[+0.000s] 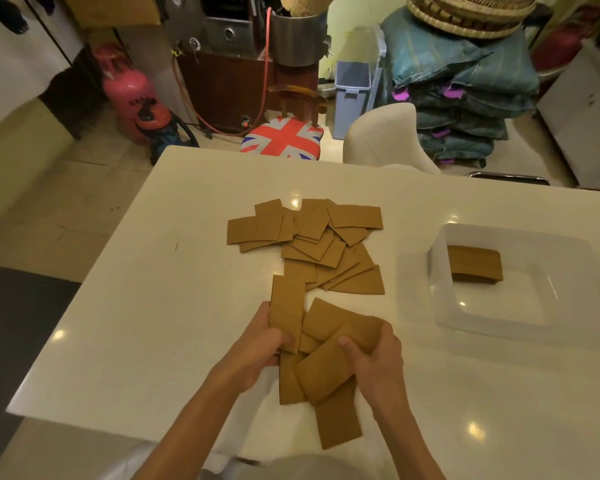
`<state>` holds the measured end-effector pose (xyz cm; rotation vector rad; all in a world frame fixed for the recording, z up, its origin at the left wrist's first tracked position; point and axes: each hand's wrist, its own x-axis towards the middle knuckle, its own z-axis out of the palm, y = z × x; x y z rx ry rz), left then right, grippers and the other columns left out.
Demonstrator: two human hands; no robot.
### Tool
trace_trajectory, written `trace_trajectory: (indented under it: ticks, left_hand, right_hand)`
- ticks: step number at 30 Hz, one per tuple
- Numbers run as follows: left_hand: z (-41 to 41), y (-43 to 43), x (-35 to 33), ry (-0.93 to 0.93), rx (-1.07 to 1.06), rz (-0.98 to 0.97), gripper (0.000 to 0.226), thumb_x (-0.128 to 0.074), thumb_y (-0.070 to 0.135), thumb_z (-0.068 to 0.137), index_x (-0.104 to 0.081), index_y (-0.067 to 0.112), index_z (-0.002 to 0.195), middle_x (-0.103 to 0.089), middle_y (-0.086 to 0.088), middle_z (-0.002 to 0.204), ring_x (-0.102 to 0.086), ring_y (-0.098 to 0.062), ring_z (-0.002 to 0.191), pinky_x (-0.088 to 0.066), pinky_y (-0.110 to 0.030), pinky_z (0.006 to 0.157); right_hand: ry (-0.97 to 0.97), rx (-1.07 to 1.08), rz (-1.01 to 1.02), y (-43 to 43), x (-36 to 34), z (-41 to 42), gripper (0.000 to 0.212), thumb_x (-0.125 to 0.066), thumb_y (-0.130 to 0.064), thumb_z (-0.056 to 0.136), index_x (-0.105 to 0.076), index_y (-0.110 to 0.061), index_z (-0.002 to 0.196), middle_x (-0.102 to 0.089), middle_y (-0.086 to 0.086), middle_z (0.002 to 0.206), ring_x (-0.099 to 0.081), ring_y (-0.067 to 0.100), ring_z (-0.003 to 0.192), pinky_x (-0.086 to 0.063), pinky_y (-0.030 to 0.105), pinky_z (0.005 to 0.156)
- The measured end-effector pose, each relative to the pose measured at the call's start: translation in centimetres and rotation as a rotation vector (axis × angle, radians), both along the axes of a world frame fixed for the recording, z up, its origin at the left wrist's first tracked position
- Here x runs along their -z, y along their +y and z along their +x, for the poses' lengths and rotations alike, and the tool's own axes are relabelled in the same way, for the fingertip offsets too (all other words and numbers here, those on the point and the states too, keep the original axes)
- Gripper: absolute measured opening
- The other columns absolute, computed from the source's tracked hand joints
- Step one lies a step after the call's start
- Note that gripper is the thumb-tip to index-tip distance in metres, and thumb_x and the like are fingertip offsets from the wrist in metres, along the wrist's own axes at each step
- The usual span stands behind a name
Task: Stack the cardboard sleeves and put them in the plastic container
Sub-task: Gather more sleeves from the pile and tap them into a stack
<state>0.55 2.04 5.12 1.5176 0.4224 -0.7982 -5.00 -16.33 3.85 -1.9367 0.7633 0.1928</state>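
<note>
The fingers of my left hand (257,348) curl round the near end of one cardboard sleeve (286,311) that points away from me. The fingers of my right hand (378,362) pinch a slanted sleeve (326,372) lying over a few others. Just beyond is the loose pile of sleeves (312,244) on the white worktop (153,306). To the right, the clear plastic container (520,306) holds a neat stack (475,263).

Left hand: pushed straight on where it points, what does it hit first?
The left hand, gripping a sleeve, points away and rightward; it would probably meet the loose pile first. Depth is unclear from one view.
</note>
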Motion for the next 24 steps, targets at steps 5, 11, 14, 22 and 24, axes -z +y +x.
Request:
trace_trajectory:
  ticks: [5, 11, 14, 22, 24]
  left_hand:
    - [1.9, -0.2, 0.4, 0.121, -0.126, -0.203, 0.045, -0.049, -0.008, 0.093, -0.051, 0.02, 0.129, -0.066, -0.014, 0.121, -0.066, -0.036, 0.106, -0.059, -0.05, 0.078]
    - [2.5, 0.1, 1.4, 0.134, -0.167, -0.304, 0.049, -0.053, -0.007, 0.091, -0.054, 0.019, 0.132, -0.065, -0.018, 0.126, -0.059, -0.042, 0.119, -0.053, -0.057, 0.093]
    - [2.7, 1.1, 0.8, 0.046, -0.188, -0.242, 0.048, -0.053, -0.003, 0.093, -0.051, 0.021, 0.135, -0.068, -0.013, 0.122, -0.064, -0.036, 0.112, -0.058, -0.047, 0.081]
    - [1.9, -1.5, -3.4, -0.194, 0.105, -0.275, 0.052, -0.057, 0.041, 0.091, -0.044, 0.031, 0.14, -0.063, 0.004, 0.133, -0.062, -0.019, 0.12, -0.052, -0.051, 0.097]
    - [2.2, -1.3, -4.0, -0.202, 0.166, -0.292, 0.057, -0.057, 0.047, 0.092, -0.04, 0.029, 0.144, -0.058, 0.004, 0.138, -0.059, -0.019, 0.124, -0.05, -0.052, 0.1]
  right_hand:
    - [-0.162, 0.171, 0.422, -1.3, -0.3, 1.1, 0.044, -0.079, -0.015, 0.079, -0.056, -0.038, 0.109, -0.063, -0.004, 0.118, -0.062, 0.016, 0.105, -0.054, 0.039, 0.091]
    - [-0.162, 0.183, 0.783, -2.2, -0.8, 2.6, 0.046, -0.07, -0.006, 0.086, -0.053, -0.032, 0.119, -0.064, 0.003, 0.123, -0.063, 0.022, 0.109, -0.057, 0.038, 0.081]
    - [-0.277, 0.288, 1.002, -3.4, -0.6, 3.0, 0.048, -0.064, -0.013, 0.087, -0.05, -0.029, 0.131, -0.063, 0.005, 0.128, -0.063, 0.027, 0.114, -0.059, 0.043, 0.078]
    - [-0.369, 0.111, 0.752, 0.2, 0.8, 2.9, 0.055, -0.062, -0.034, 0.09, -0.042, -0.031, 0.141, -0.061, -0.004, 0.135, -0.058, 0.017, 0.124, -0.047, 0.048, 0.105]
    - [-0.396, 0.099, 0.69, -0.3, 0.8, 2.7, 0.054, -0.062, -0.034, 0.089, -0.043, -0.03, 0.139, -0.059, -0.002, 0.136, -0.058, 0.017, 0.124, -0.05, 0.042, 0.102]
